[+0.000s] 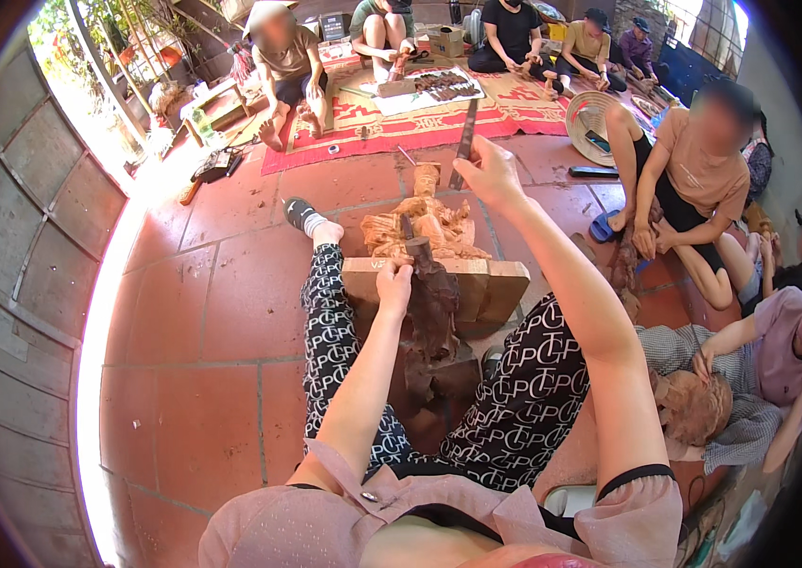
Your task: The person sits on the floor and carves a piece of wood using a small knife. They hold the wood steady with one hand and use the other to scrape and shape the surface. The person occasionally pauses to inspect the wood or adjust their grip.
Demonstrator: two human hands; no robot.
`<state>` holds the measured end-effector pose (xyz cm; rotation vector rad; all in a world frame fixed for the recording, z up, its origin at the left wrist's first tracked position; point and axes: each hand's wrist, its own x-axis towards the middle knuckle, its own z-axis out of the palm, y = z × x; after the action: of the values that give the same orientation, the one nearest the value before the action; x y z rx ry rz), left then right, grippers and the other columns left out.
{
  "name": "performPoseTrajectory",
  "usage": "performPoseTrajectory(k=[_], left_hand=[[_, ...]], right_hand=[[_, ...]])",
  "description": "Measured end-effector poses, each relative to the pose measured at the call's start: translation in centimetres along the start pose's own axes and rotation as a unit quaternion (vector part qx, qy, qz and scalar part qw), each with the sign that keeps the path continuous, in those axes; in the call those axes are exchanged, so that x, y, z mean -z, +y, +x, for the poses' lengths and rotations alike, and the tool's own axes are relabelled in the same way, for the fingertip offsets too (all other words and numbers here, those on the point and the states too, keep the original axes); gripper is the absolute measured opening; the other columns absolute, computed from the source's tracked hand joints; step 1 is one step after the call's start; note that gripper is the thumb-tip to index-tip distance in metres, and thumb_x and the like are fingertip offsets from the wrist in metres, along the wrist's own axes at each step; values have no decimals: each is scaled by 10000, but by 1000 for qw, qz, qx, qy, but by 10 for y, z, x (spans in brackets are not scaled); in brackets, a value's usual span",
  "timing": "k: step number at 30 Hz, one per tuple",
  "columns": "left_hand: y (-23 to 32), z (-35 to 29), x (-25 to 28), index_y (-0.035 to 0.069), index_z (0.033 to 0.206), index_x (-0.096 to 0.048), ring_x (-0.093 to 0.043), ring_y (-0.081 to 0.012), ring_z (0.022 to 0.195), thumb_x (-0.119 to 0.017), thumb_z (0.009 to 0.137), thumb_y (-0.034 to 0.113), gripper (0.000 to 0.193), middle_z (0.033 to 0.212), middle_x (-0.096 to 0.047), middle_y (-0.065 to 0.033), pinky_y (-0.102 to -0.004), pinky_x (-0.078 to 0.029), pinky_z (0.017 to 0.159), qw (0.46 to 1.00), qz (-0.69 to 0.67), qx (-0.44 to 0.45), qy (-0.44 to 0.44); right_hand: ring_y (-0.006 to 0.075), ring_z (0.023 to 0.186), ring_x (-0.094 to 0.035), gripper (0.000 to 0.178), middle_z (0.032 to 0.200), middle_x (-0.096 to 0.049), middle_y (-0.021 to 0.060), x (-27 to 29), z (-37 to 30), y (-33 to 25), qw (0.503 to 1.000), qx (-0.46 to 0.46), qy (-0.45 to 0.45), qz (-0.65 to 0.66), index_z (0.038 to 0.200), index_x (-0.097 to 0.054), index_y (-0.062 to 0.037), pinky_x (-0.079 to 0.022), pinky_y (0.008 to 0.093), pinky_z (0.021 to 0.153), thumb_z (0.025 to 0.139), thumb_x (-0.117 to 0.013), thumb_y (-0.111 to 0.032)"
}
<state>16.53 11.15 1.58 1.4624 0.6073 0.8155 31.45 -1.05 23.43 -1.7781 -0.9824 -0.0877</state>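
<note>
While the right hand (488,172) is raised above the work, closed around a long, flat, dark metal file (465,142) whose upper end points away toward the red mat (515,118), the left hand (393,281) is down low, fingers closed on a short dark tool (410,241) set against the carving (425,222). That hold looks meant to pin the tool's tip to the wood, judging by how the thumb and fingers pinch it close to the figure.

The carving is a pale, raw wooden figure, knobbly and deeply cut, with a small head-like top. It stands on a thick rectangular wood block (486,284) with smooth flat faces, lying on the floor between the person's outstretched legs in black-and-white patterned trousers. A dark, rough lump (434,312), perhaps cloth or bark, hangs over the block's near edge; what it is I cannot tell. The legs on either side seem to brace the block.

The floor (221,312) is square terracotta tile, matte and reddish. To the right a co-worker bends over a round reddish carved piece (695,407), and others sit on the mat beyond.
</note>
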Motion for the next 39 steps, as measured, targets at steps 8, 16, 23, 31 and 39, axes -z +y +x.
performPoseTrajectory(k=[8, 16, 23, 31, 39], left_hand=[[-15, 28, -4, -9, 847, -654, -621, -224, 827, -600, 736, 197, 241, 849, -663, -144, -336, -464, 763, 989, 135, 57, 23], [5, 27, -14, 8, 973, -617, -601, -328, 947, -535, 739, 236, 336, 950, -638, -211, -396, -439, 848, 967, 250, 47, 16], [18, 11, -15, 40, 1054, -584, -577, -365, 985, -470, 806, 171, 303, 1000, -614, -227, -425, -434, 859, 933, 358, -29, 27], [10, 7, -17, 12, 1013, -537, -567, -394, 943, -426, 844, 170, 257, 988, -596, -244, -457, -425, 832, 940, 325, -72, 69], [5, 3, -18, -9, 935, -590, -582, -370, 897, -424, 815, 190, 285, 905, -616, -226, -419, -428, 806, 966, 224, -93, 94]], right_hand=[[394, 775, -587, 169, 752, -598, 213, 24, -10, 21, 988, 67, -24, -140, 826, -540, -14, -454, 454, 678, 764, -585, -165], [389, 804, -590, 207, 788, -613, 198, 26, -6, 13, 980, 119, -12, -160, 886, -577, -48, -449, 464, 682, 751, -601, -203], [376, 864, -595, 196, 847, -630, 191, 9, -5, 11, 981, 103, -64, -151, 927, -586, -83, -462, 474, 754, 764, -567, -190], [377, 844, -598, 208, 797, -627, 175, -5, -14, -5, 973, 133, -142, -121, 909, -581, -65, -460, 478, 734, 746, -621, -189], [405, 786, -578, 203, 762, -600, 207, -6, -12, 3, 977, 134, -123, -110, 861, -512, -12, -431, 478, 671, 780, -591, -180]])
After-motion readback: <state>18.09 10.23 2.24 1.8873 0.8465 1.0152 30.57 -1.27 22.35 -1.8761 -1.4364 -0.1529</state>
